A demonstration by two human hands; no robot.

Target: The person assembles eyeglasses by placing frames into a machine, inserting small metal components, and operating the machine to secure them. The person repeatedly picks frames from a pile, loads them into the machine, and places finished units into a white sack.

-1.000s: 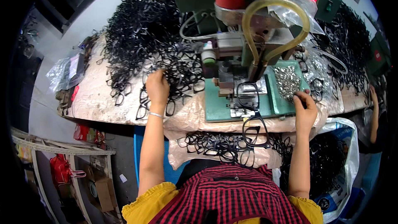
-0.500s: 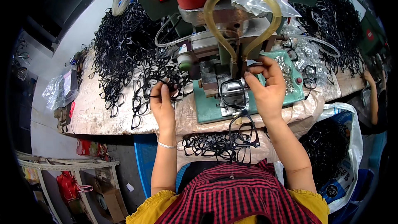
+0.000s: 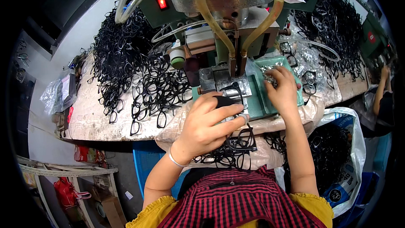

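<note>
Frame [image 3: 241, 92] on press [image 3: 209, 5] jig [image 3: 247, 86], long axis roughly fore-aft, under and just past left hand [image 3: 211, 122], left of right hand [image 3: 282, 90]. Left nearer: fingers bent over frame, real grip can't tell. Right: fingertips down at bits [image 3: 267, 69] in tray [image 3: 258, 98], pinch can't tell. Counts: hands 2, jig frame 1, press 1, tray 1, bench heaps [image 3: 122, 42] 2; bits uncountable.

Eyeglass frames [image 3: 161, 92] left of press [image 3: 223, 6], tray [image 3: 262, 101] right

wears a red-and-black checked apron [image 3: 228, 202] with dark-red edging [image 3: 266, 218] and a small pale fitting [image 3: 232, 182] in front, over a yellow top [image 3: 157, 212] with short, frilled sleeves [image 3: 313, 202]; also wears a thin silvery bangle [image 3: 174, 161] on the left wrist.
</note>
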